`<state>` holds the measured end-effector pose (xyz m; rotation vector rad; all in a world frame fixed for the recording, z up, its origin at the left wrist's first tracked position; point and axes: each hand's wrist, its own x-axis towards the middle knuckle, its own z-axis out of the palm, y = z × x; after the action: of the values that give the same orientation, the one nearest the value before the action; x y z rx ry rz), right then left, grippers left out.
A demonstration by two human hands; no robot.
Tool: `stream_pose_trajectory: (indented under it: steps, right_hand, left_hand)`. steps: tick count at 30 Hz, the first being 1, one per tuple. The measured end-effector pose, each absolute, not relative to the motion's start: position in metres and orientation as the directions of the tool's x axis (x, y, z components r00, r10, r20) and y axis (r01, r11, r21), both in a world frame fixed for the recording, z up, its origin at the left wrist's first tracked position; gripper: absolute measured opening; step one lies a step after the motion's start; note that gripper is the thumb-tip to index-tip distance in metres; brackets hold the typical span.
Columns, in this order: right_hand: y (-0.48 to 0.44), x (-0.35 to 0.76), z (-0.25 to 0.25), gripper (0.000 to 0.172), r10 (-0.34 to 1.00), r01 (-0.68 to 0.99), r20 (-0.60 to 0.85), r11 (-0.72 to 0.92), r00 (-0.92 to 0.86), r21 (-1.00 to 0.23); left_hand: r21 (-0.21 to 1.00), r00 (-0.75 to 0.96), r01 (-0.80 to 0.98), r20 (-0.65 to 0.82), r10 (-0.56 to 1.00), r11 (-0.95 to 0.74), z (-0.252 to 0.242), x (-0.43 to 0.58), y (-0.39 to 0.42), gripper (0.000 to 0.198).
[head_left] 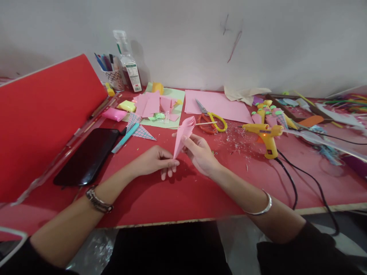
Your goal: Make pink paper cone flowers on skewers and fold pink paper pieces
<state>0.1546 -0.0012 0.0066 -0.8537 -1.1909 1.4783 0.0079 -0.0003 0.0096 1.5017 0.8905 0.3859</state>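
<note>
- Head cam: R hand (200,152) gripping pink paper cone (183,133) over red tabletop (149,202), some fingertips hiding behind.
- L hand (156,159) pinching cone's tip.
- Thin stick (208,123) crossing cone, mid pt hidden; can't tell behind or inside.

Two hands (164,159) (202,154), one held cone (182,133), one phone (88,156), one pair of scissors (207,114), one glue gun (266,134); far left, one bottle (132,74), one cup (114,79).

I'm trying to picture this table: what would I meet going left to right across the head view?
Red board, black phone, blue strip, left hand, pink paper cone, scissors, yellow glue gun.
</note>
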Motion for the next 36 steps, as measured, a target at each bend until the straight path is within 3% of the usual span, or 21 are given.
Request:
stream_pose_trajectory:
  steps: [8, 17, 28, 36]
  right_hand:
    - [-0.0009, 0.1533, 0.0017, 0.024, 0.959, -0.229, 0.024, -0.044, -0.283, -0.972]
    - [-0.0008, 0.1553, 0.0055, 0.023, 0.964, -0.136, 0.052, 0.017, -0.261, -0.991]
    - [-0.0052, 0.1541, 0.0081, 0.025, 0.907, 0.017, 0.048, 0.061, -0.418, -0.998]
    - [-0.0049, 0.1541, 0.0095, 0.018, 0.918, 0.057, 0.042, 0.069, -0.394, -0.996]
  left_hand:
    - [0.944, 0.571, 0.329, -0.226, 0.789, 0.033, 0.0038, 0.0075, 0.0003, 0.024]
    - [0.94, 0.57, 0.342, -0.212, 0.794, 0.004, 0.0028, 0.0079, 0.0016, 0.022]
    - [0.929, 0.562, 0.356, -0.123, 0.818, -0.105, -0.0006, 0.0067, 0.0009, 0.022]
    - [0.933, 0.526, 0.357, -0.165, 0.834, -0.04, 0.0012, 0.0081, 0.0002, 0.021]
